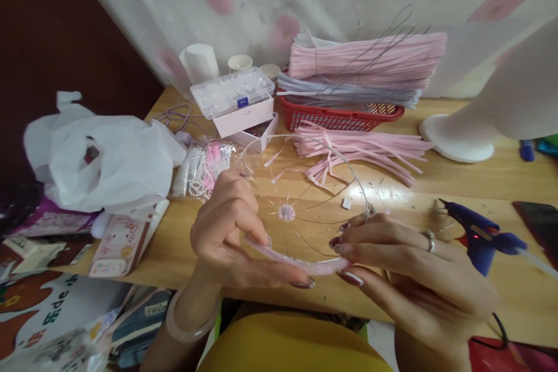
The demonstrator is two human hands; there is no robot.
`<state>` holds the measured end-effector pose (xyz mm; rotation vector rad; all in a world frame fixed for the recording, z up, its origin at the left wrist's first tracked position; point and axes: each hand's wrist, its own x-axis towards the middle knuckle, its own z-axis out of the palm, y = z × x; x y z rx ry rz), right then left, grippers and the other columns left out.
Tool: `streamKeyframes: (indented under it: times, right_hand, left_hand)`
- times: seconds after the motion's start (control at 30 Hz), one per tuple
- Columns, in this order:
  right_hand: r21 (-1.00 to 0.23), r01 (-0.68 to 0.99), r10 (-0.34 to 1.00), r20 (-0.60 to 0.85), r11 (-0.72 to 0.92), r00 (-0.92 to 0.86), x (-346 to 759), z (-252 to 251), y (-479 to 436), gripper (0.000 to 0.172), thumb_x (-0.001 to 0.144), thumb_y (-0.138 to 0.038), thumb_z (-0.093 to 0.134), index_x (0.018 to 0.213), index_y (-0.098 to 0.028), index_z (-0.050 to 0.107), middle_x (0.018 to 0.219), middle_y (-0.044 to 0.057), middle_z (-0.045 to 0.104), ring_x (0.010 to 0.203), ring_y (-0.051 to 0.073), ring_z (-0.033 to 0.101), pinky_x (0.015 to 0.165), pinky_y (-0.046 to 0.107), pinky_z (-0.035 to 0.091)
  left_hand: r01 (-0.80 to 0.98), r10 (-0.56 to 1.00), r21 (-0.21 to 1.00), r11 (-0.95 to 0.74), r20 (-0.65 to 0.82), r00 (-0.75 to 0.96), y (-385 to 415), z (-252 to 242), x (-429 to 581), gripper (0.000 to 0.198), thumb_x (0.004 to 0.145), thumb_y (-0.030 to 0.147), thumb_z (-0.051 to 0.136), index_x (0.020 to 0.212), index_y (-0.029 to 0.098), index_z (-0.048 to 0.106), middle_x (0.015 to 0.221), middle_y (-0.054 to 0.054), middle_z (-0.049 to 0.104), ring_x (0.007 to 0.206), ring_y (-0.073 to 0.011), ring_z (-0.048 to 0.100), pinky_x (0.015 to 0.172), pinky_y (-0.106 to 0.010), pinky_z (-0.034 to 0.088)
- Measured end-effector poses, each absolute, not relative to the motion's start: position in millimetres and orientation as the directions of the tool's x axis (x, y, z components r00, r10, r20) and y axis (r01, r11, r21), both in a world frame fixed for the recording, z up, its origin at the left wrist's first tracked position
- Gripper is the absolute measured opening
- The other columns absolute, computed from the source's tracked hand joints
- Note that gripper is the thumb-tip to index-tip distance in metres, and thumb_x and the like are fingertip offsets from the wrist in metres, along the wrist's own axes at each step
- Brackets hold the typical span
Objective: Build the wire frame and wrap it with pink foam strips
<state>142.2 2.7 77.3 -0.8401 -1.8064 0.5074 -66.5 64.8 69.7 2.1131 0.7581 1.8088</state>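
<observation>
Between my two hands is a wire hoop (355,173), raised over the table, with pale pink pipe cleaner (320,267) along its near side. My left hand (231,229) pinches the left end of that pink stretch between thumb and fingers. At its right end, the thumb and fingertips of my right hand (401,261) close on the hoop. Seen through the ring, a small pale pink, flower-like bead piece (286,213) with thin spikes lies on or just above the wood. Thin loose wires run near it, and I cannot tell whether they join the hoop.
A blue glue gun (473,232) lies at right, its red light lit. Behind stand a red basket (340,119) of pipe cleaners, a pink bundle (361,151), a clear bead box (233,93) and a white stand (457,139). Bagged pearl beads (203,168) and a white bag (108,157) are at left.
</observation>
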Motion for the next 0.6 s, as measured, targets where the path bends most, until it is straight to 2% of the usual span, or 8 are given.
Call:
streamKeyframes:
  times: [0.07, 0.17, 0.23, 0.37, 0.5, 0.6]
  right_hand:
    - [-0.691, 0.309, 0.756, 0.621, 0.653, -0.209, 141.5, 78.2, 1.4, 0.029, 0.083, -0.009, 0.072, 0.106, -0.025, 0.074, 0.083, 0.002, 0.077, 0.071, 0.02, 0.072, 0.067, 0.036, 0.062]
    - [-0.723, 0.29, 0.778, 0.601, 0.627, -0.185, 142.1, 77.3, -0.9, 0.024, 0.084, -0.013, 0.073, 0.105, -0.024, 0.075, 0.084, 0.003, 0.077, 0.075, 0.02, 0.072, 0.07, 0.037, 0.062]
    - [-0.729, 0.29, 0.784, 0.592, 0.62, -0.186, 143.0, 76.2, -1.9, 0.026, 0.084, -0.013, 0.073, 0.107, -0.024, 0.074, 0.085, 0.003, 0.077, 0.076, 0.02, 0.073, 0.069, 0.037, 0.062]
    - [-0.716, 0.314, 0.779, 0.6, 0.624, -0.183, 144.6, 76.0, -0.4, 0.029, 0.084, -0.011, 0.073, 0.108, -0.028, 0.075, 0.083, 0.001, 0.077, 0.072, 0.02, 0.072, 0.07, 0.039, 0.062]
    - [-0.667, 0.312, 0.735, 0.639, 0.677, -0.229, 145.9, 76.9, 3.8, 0.027, 0.085, -0.013, 0.073, 0.108, -0.026, 0.074, 0.083, 0.002, 0.078, 0.072, 0.019, 0.074, 0.073, 0.038, 0.064]
    - [-0.645, 0.302, 0.711, 0.662, 0.702, -0.238, 146.8, 76.2, 5.4, 0.025, 0.086, -0.012, 0.072, 0.107, -0.024, 0.074, 0.083, 0.002, 0.079, 0.071, 0.018, 0.074, 0.074, 0.036, 0.065]
  left_hand:
    - [0.254, 0.519, 0.482, -0.839, 0.849, 0.104, 64.3, 74.6, -67.3, 0.052, 0.073, 0.066, 0.076, 0.059, 0.025, 0.046, 0.047, 0.007, 0.039, 0.047, -0.0127, 0.038, 0.056, -0.038, 0.035]
    - [0.324, 0.514, 0.436, -0.84, 0.83, 0.216, 61.3, 83.6, -70.8, 0.053, 0.073, 0.068, 0.075, 0.057, 0.026, 0.047, 0.046, 0.006, 0.042, 0.047, -0.0138, 0.041, 0.055, -0.038, 0.038]
    - [0.349, 0.547, 0.454, -0.82, 0.801, 0.243, 58.0, 86.7, -72.6, 0.052, 0.072, 0.067, 0.076, 0.057, 0.026, 0.047, 0.046, 0.006, 0.042, 0.048, -0.0145, 0.042, 0.057, -0.039, 0.039]
    - [0.334, 0.616, 0.542, -0.772, 0.767, 0.179, 54.7, 82.9, -71.3, 0.052, 0.07, 0.068, 0.077, 0.059, 0.027, 0.048, 0.048, 0.005, 0.042, 0.048, -0.0154, 0.041, 0.061, -0.041, 0.039]
    - [0.278, 0.538, 0.492, -0.825, 0.834, 0.119, 59.0, 76.2, -69.3, 0.054, 0.066, 0.072, 0.077, 0.059, 0.028, 0.047, 0.046, 0.006, 0.04, 0.046, -0.0156, 0.036, 0.056, -0.04, 0.032]
    - [0.285, 0.54, 0.486, -0.826, 0.828, 0.151, 59.4, 75.1, -71.3, 0.054, 0.064, 0.072, 0.078, 0.061, 0.027, 0.048, 0.046, 0.006, 0.041, 0.046, -0.0153, 0.039, 0.059, -0.041, 0.034]
